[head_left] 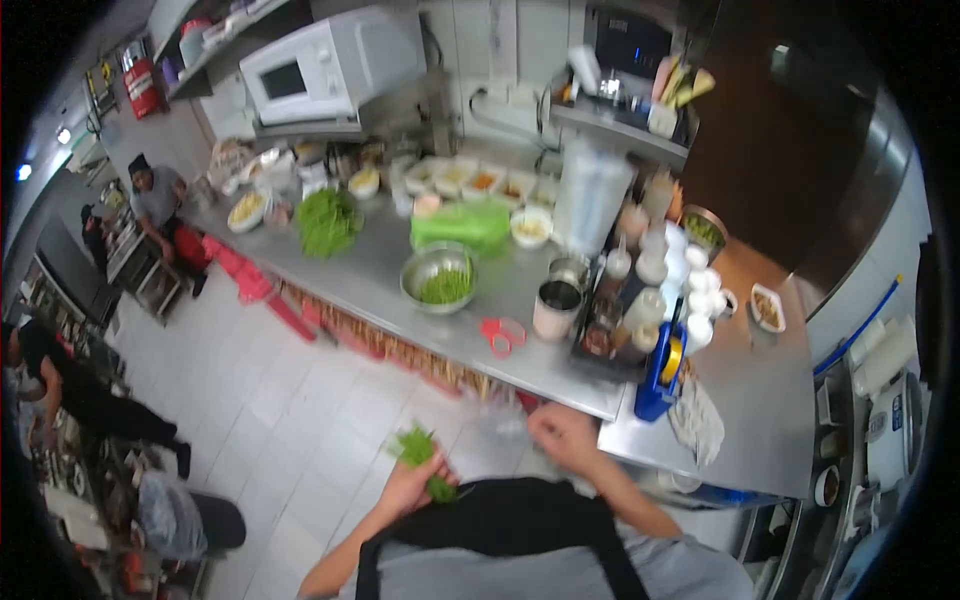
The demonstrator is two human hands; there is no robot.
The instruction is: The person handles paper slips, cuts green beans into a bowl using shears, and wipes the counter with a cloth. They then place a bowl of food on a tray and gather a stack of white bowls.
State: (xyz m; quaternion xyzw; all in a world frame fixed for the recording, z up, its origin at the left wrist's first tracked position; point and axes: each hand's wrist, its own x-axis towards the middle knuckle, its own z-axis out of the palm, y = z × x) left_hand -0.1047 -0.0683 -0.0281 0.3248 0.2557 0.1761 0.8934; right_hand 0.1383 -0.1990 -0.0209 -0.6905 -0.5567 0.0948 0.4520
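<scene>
My left hand (408,488) is closed around a small bunch of leafy greens (414,444), held low in front of my apron. My right hand (562,436) is at the counter's front edge with fingers curled in; whatever it may hold is blurred. Beside it hangs a smeared, see-through plastic piece (500,416), and contact with the hand cannot be made out. On the steel counter (370,290) stands a metal bowl (408,292) with cut greens inside. Red-handled scissors (502,336) lie to its right. Behind are a leafy green pile (328,222) and a green plastic bag (462,228).
Sauce bottles (650,262), a white-and-dark cup (556,308) and a blue tape dispenser (660,380) crowd the right side. Eggs (700,300) sit behind them. A microwave (330,68) is mounted above. Co-workers, one person (90,390) nearer, stand left across the tiled floor.
</scene>
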